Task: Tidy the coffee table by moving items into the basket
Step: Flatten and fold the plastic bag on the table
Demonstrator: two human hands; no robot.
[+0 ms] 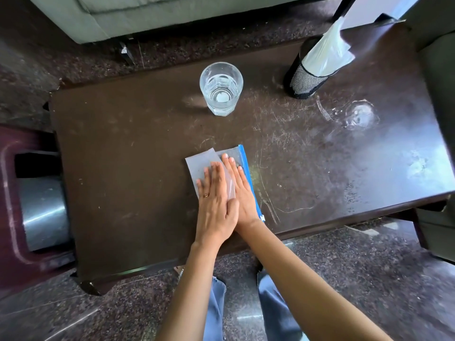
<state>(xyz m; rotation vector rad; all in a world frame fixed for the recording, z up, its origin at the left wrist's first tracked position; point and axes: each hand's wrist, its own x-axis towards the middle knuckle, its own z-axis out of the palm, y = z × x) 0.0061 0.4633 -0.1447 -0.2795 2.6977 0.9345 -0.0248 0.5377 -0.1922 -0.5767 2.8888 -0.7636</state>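
A clear plastic zip pouch (197,163) with a blue zipper edge lies folded on the dark brown coffee table (123,156), near the front edge. My left hand (214,198) and my right hand (240,190) both lie flat on it, fingers together, side by side and pressing down. A clear glass (221,88) with a little water stands upright at the back middle. A black mesh basket (304,82) stands at the back right with a white plastic bag (327,52) sticking out of it.
A wet glass ring (359,114) and scratches mark the table's right side. A grey sofa (98,16) runs along the back. A maroon stool with a steel vessel (41,212) under it sits at the left. My knees are at the table's front edge.
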